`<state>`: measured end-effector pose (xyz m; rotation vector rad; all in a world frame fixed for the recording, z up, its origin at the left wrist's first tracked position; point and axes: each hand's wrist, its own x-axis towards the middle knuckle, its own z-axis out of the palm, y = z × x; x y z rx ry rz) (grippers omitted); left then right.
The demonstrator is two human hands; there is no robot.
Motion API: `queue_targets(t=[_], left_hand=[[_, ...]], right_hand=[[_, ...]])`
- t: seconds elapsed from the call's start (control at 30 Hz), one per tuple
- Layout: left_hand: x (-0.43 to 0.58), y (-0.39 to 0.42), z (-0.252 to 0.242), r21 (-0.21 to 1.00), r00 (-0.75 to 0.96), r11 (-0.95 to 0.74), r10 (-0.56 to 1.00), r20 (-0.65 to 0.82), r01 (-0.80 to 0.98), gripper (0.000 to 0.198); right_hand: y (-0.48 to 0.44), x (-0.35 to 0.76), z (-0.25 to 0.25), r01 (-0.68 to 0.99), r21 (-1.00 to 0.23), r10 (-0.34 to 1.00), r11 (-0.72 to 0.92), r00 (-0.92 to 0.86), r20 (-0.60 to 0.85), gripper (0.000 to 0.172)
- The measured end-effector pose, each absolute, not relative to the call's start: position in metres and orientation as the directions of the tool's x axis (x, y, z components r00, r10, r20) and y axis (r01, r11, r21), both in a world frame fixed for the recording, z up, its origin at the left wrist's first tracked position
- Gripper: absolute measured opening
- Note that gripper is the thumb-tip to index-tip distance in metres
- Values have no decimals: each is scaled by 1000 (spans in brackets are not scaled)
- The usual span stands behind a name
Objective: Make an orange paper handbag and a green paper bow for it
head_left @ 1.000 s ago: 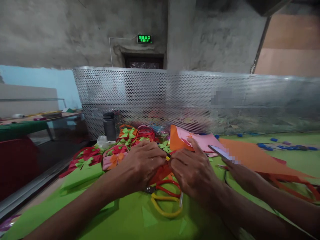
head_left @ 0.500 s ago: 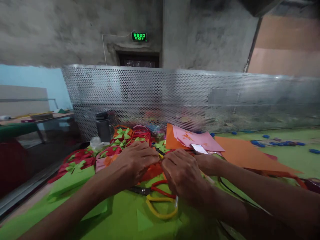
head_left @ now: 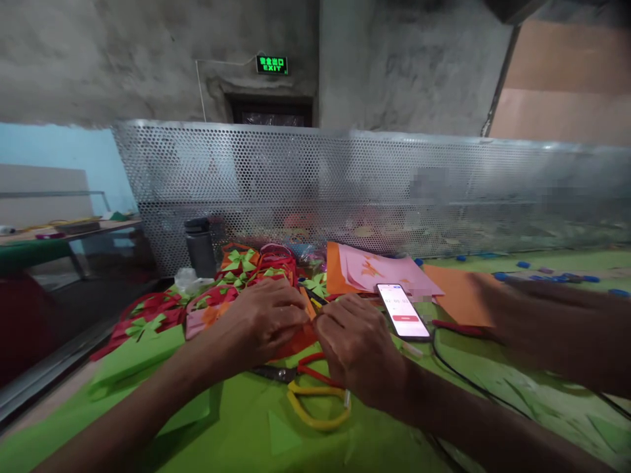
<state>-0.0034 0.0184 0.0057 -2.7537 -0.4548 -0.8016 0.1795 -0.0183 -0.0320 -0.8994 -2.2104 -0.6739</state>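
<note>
as hands (head_left: 266, 317) nearly meet, fingers (head_left: 290, 315) curled

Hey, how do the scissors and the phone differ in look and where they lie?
Colour: the scissors have red and yellow handles; the phone shows a bright, mostly white screen.
Shape: the scissors have looped, spread handles, while the phone is a flat rectangle.
Place: the scissors are nearer the camera, partly hidden by the right hand; the phone lies farther off, in plain view.
</note>
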Motion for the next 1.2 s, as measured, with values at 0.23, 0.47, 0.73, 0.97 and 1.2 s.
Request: queue_targets(t=[0.23, 0.47, 0.73, 0.97, 1.2], left_hand=[[-3, 18, 4, -150, 816, -933, 200, 542, 328, 18], [-3, 19, 5, -187, 808, -917, 197, 556, 352, 17], [-1, 18, 1, -164, 790, -913, 220, 572, 373, 17], [0, 19, 0, -120, 787, -921, 241, 568, 370, 14], [1, 16, 2, -144, 797, -917, 237, 555, 373, 17]], right_hand=[[-19, 180, -31, 748, 232, 439, 622, -578, 688, 17], [-18, 181, -29, 761, 224, 427, 609, -552, 716, 18], [-18, 182, -29, 766, 234, 443, 599, -561, 699, 19], [-18, 182, -31, 766, 258, 440, 589, -572, 692, 15], [-21, 182, -27, 752, 236, 461, 616, -587, 666, 15]])
